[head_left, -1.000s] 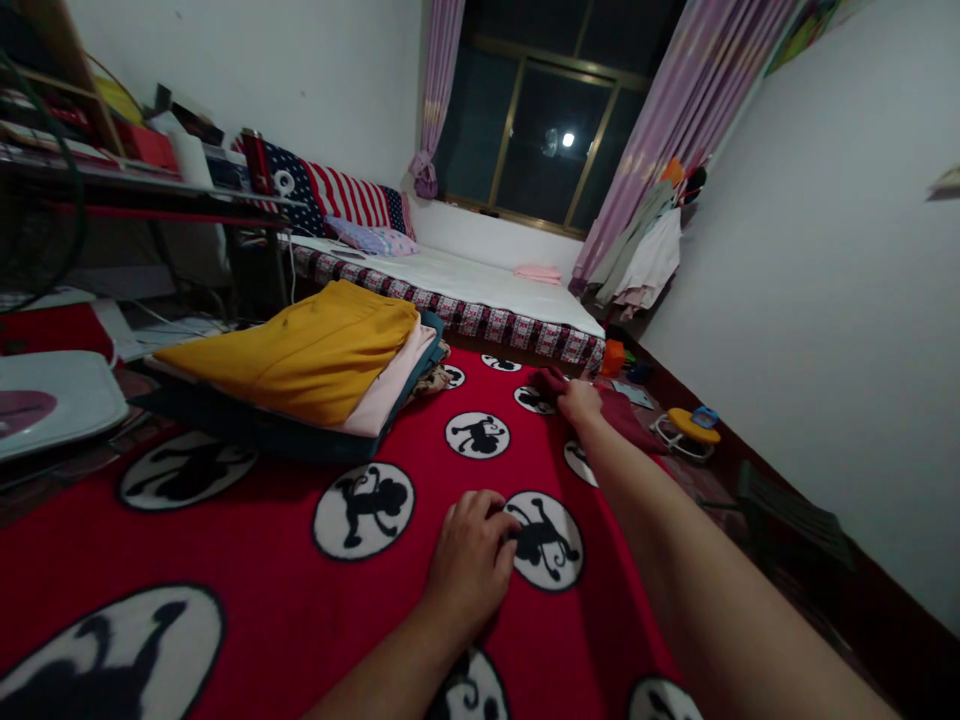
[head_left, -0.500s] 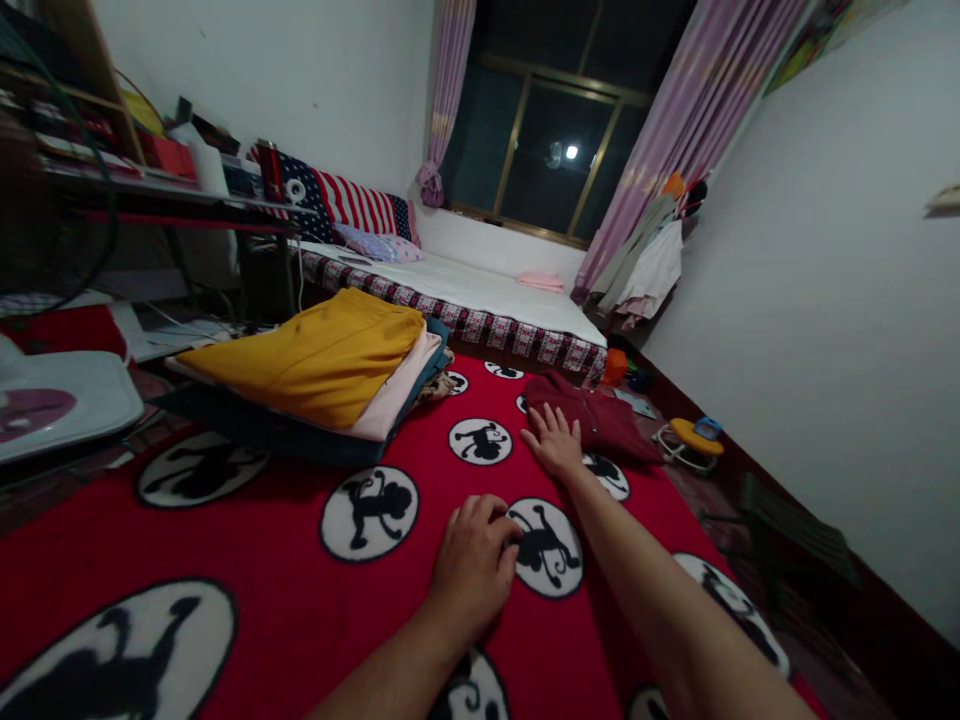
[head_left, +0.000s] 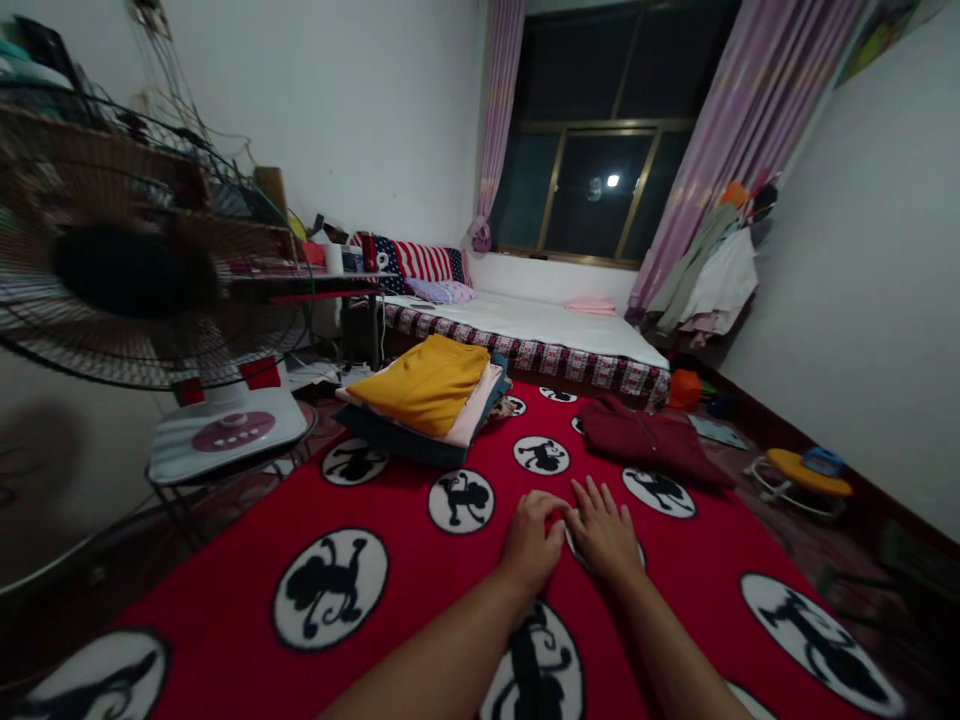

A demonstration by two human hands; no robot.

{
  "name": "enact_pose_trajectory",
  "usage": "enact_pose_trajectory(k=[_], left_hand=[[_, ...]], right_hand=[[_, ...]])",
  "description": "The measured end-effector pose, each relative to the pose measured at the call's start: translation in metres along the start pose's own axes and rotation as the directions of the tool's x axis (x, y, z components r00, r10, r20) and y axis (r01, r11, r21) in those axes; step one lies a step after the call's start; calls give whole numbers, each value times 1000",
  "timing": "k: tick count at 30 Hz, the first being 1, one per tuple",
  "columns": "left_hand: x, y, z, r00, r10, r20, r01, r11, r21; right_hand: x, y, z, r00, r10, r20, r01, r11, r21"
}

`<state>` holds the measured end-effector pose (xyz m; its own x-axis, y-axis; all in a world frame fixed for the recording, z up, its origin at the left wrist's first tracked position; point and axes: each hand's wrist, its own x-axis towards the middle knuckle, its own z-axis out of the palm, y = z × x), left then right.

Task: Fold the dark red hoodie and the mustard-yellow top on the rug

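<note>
In the head view, the red blanket [head_left: 225,620] with monkey roundels spreads under both forearms. The left hand [head_left: 534,545] rests on it, fingers loosely bent and released, with the thumb apart from the forefinger. The right hand [head_left: 606,535] lies palm down beside it, fingers splayed and released; the two hands come together at the right thumb, though whether they touch is hard to tell.

The dark red garment [head_left: 652,440] lies flat beyond the right hand, a strip of blanket between them, its right end near the blanket's right edge. The folded stack [head_left: 427,385], yellow on top with pale pink and dark teal below, sits near the left edge. A red lane runs between stack and garment toward the bed [head_left: 525,315]. Past the right edge stands the yellow stool [head_left: 806,468].

The stack's lower layers are mostly covered, and the patterned cloth [head_left: 504,405] behind it shows only in part. The fan [head_left: 142,270] is cut off at the left, its blades blurred. Shade swallows the dark seat at far right. The near end of the blanket runs out of frame.
</note>
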<state>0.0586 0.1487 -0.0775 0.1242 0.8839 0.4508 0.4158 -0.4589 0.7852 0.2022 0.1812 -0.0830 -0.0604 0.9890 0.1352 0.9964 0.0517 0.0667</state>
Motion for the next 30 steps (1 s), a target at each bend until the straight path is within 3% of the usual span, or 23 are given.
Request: enact_pose_trajectory(k=[3, 5, 7, 9, 10, 13, 15, 17, 20, 22, 24, 26, 28, 29, 30], left_hand=[[16, -1, -33, 987, 103, -121, -88, 989, 122], [45, -3, -79, 957, 196, -214, -132, 952, 278], [80, -8, -138, 912, 204, -356, -23, 892, 452], [113, -16, -196, 872, 73, -483, 235, 804, 546], [125, -21, -220, 873, -46, -486, 353, 745, 566], [144, -36, -264, 889, -188, -418, 418, 705, 573], [145, -41, -270, 910, -212, -355, 393, 712, 582], [144, -37, -265, 932, -195, -306, 346, 730, 589], [139, -8, -247, 961, -87, -262, 229, 781, 580], [124, 18, -233, 967, 53, -250, 99, 825, 557], [94, 37, -218, 944, 266, -196, -134, 850, 509], [49, 42, -208, 906, 422, 24, -390, 813, 432], [-1, 31, -204, 859, 381, 341, -500, 766, 404], [-24, 22, -206, 819, 296, 492, -514, 760, 397], [-44, 13, -209, 794, 199, 574, -492, 765, 415]], right_hand=[[-22, -4, -3, 999, 25, -23, -23, 998, 59], [-29, -6, -4, 999, 41, -32, -38, 995, 95], [-31, -7, -4, 998, 40, -38, -35, 993, 115], [-31, -8, -4, 998, 44, -50, -37, 992, 124], [-30, -8, -4, 997, 46, -55, -38, 991, 127], [-30, -9, -5, 997, 50, -61, -41, 989, 143], [-30, -9, -5, 997, 54, -64, -42, 984, 171], [-30, -9, -4, 996, 61, -71, -44, 975, 218], [-27, -6, 0, 991, 70, -114, -26, 938, 345], [-24, 0, 1, 981, 109, -160, -8, 849, 528], [-22, 8, 2, 963, 214, -164, 0, 608, 794], [-25, 18, 0, 936, 336, -104, 34, 206, 978], [-30, 26, -2, 917, 396, -36, 102, -147, 984], [-34, 29, -3, 917, 399, -8, 121, -257, 959], [-37, 31, -4, 925, 380, 17, 117, -327, 938]])
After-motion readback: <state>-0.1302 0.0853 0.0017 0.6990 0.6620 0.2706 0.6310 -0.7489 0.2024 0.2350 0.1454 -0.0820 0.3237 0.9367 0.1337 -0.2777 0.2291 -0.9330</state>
